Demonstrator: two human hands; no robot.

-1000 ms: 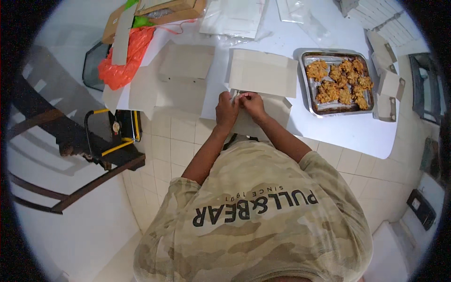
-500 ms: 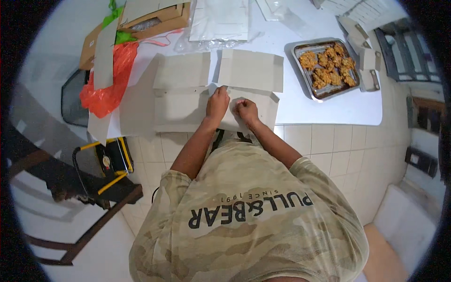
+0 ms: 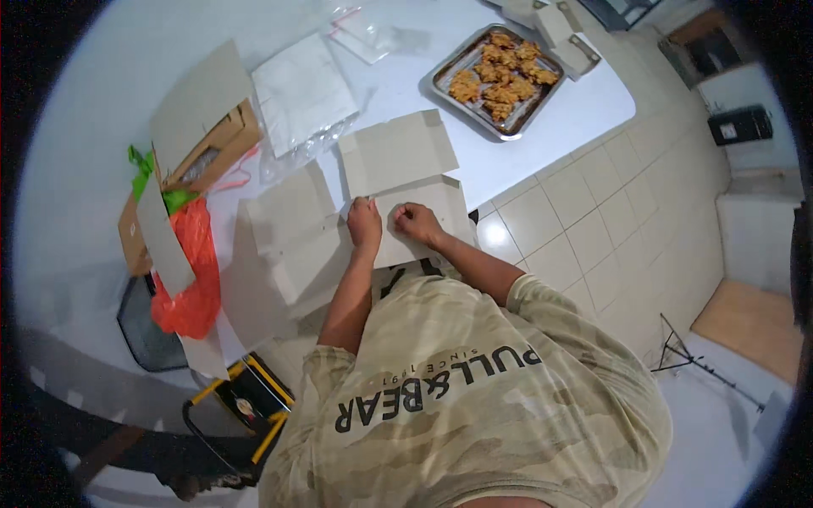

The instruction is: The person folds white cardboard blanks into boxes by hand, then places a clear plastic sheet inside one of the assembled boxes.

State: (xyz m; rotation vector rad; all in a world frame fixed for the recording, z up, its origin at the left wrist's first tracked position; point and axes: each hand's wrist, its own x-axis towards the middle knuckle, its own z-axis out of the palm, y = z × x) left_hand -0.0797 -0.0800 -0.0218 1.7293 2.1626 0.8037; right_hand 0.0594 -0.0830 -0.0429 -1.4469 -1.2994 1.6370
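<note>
— Hands first, head view: what are they doing?

— Left hand (image 3: 365, 223) and right hand (image 3: 417, 222) sit close together but not touching, both pressed on a flat grey cardboard blank (image 3: 421, 222) at the near edge of the white table (image 3: 102, 110). Fingers are curled down onto the sheet; whether they pinch a flap I cannot tell.

— And around them?

— A second cardboard blank (image 3: 396, 151) lies at 12 o'clock, just beside the first. A third blank (image 3: 292, 222) is at 9 o'clock. At 1 o'clock, well apart, stands a metal tray (image 3: 440, 85) of fried pieces (image 3: 500, 72). At 9 o'clock, farther out, lies an orange plastic bag (image 3: 190, 271).
</note>
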